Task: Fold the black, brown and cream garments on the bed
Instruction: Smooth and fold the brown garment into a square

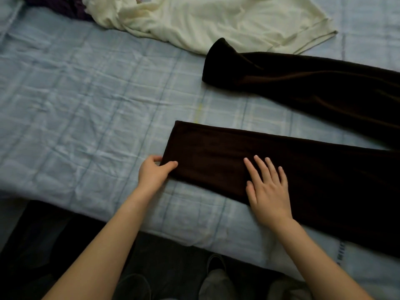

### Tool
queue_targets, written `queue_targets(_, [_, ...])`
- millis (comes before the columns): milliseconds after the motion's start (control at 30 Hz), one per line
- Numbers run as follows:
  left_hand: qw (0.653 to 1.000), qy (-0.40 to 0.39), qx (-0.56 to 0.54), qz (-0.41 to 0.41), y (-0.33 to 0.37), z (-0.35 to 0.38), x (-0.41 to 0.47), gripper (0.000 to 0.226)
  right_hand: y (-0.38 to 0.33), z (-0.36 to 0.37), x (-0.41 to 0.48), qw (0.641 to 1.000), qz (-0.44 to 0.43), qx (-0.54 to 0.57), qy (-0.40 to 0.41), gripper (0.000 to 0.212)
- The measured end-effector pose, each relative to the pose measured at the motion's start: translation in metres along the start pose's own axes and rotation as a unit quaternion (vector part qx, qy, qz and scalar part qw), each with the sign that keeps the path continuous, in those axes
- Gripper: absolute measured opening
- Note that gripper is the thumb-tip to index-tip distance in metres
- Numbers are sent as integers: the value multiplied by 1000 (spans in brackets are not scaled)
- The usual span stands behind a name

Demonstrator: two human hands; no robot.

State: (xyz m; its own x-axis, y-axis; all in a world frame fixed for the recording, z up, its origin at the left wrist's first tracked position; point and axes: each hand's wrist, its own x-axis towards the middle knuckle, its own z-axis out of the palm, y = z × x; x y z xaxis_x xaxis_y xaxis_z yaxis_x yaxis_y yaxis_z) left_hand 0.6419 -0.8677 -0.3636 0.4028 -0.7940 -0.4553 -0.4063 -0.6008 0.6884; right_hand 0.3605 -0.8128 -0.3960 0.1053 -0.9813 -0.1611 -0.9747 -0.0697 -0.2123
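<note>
While left grip (152,172) pinches the brown garment (216,151), right grip (269,192) presses it flat-palmed.

Blue-checked bed (86,94); brown garment (216,148) spread along the near edge; cream garment (216,18) crumpled farther back.

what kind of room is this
Probably a bedroom: a bed with a pale blue checked cover, with a cream garment and a brown garment laid out on it.

On a pale blue checked bed sheet (86,94), the left hand (154,172) pinches the dark brown fabric trouser leg's (216,152) hem while the right hand (268,187) presses flat on it; a crumpled cream cotton garment (216,20) lies beyond.
</note>
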Motion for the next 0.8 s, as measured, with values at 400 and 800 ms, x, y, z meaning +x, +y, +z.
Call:
queue_targets(400, [925,-103,12,366,61,39,-87,43,-63,-102,65,858,-47,509,-51,40])
queue_targets(800, [936,-141,115,301,64,105,-82,53,82,-104,-2,853,27,520,27,85])
